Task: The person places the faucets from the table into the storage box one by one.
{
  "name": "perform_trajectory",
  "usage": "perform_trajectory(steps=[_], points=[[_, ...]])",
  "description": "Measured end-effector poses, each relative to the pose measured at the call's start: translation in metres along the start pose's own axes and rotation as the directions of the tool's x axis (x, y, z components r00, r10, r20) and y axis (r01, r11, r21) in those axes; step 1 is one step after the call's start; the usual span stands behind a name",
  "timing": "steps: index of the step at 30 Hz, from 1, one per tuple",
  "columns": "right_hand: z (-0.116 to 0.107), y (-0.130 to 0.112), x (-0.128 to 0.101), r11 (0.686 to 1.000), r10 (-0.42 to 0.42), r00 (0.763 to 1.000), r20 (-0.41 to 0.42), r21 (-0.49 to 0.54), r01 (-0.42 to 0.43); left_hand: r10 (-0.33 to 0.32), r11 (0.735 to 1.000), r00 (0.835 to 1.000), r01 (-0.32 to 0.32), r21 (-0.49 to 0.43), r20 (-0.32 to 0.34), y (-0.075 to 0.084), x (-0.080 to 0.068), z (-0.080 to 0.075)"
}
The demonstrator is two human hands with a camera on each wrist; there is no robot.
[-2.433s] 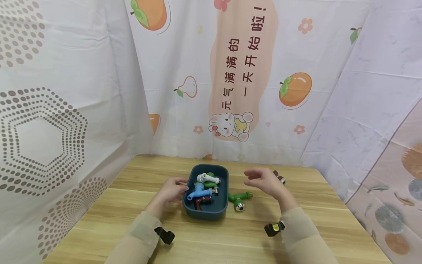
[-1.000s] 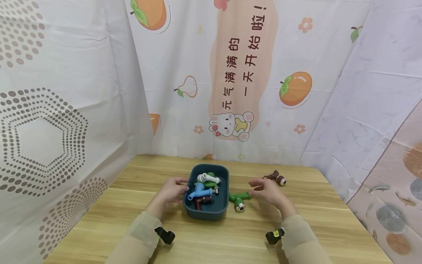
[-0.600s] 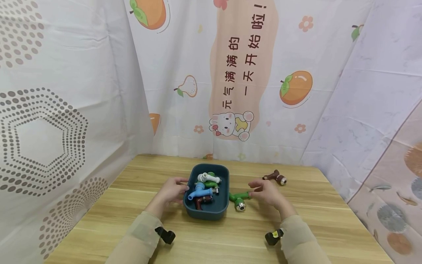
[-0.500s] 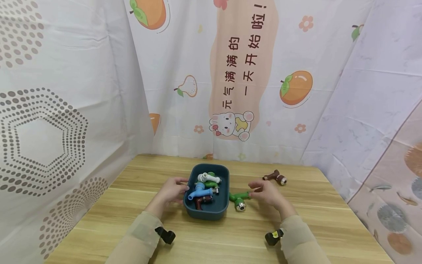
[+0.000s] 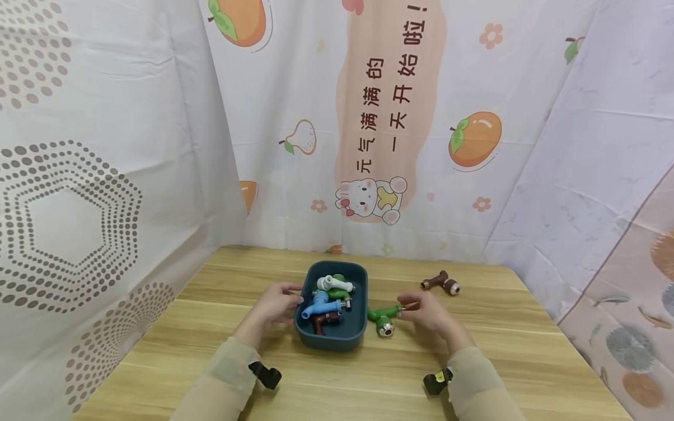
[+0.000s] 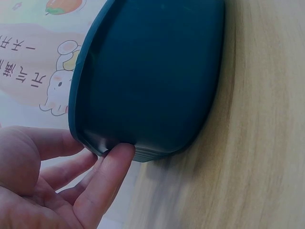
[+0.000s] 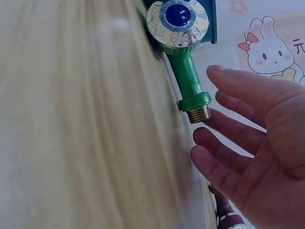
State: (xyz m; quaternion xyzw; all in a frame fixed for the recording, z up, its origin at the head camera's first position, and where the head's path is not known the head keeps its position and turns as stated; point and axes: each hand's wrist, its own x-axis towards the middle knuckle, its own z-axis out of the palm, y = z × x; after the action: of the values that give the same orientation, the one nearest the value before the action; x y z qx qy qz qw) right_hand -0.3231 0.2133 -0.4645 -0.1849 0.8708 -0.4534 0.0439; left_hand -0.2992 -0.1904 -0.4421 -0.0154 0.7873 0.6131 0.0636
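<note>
A dark teal bin [image 5: 330,338] stands mid-table and holds white, blue, green and brown plastic taps [image 5: 329,298]. My left hand [image 5: 286,301] rests against the bin's left wall. In the left wrist view its thumb [image 6: 107,174] touches the bin [image 6: 152,81] under the rim, with the other fingers straight beside it. A green tap [image 5: 383,318] with a chrome cap lies on the table just right of the bin. My right hand [image 5: 416,309] hovers at its brass threaded end. The right wrist view shows the hand [image 7: 206,112] spread beside the green tap [image 7: 186,76], holding nothing.
A brown tap [image 5: 441,283] lies on the wooden table [image 5: 368,386] behind my right hand; it also shows in the right wrist view [image 7: 228,217]. Printed curtains close in the table at the back and on both sides.
My right hand has come down from above the table and moved left to the green tap's brass end, uncovering the brown tap. The left hand has stayed on the bin.
</note>
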Motion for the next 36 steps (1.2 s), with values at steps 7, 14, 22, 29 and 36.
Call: perform_trajectory(steps=[7,14,22,29,36], points=[[0.0035,0.0051,0.0016,1.0,-0.012,1.0,0.012,-0.014,0.012,0.008,1.0,1.0,-0.009,-0.004,-0.007,0.0006,-0.0009,0.001],[0.004,0.0061,0.0028,0.999,-0.023,0.999,0.024,-0.029,0.024,0.012,1.0,1.0,-0.012,-0.006,-0.006,0.0006,-0.0011,0.0012],[0.0058,0.0082,0.0038,0.998,-0.024,0.999,0.038,-0.053,0.026,0.011,1.0,1.0,-0.011,-0.001,-0.005,-0.001,0.0002,0.0005],[0.0069,0.0082,0.0017,0.998,-0.032,0.998,0.047,-0.048,0.035,0.009,1.0,1.0,-0.009,-0.005,-0.001,-0.0014,0.0004,0.001],[0.0049,0.008,-0.0001,0.999,-0.025,0.998,0.052,-0.03,0.027,-0.003,1.0,1.0,0.003,0.0,-0.01,-0.0002,0.0008,0.0008]])
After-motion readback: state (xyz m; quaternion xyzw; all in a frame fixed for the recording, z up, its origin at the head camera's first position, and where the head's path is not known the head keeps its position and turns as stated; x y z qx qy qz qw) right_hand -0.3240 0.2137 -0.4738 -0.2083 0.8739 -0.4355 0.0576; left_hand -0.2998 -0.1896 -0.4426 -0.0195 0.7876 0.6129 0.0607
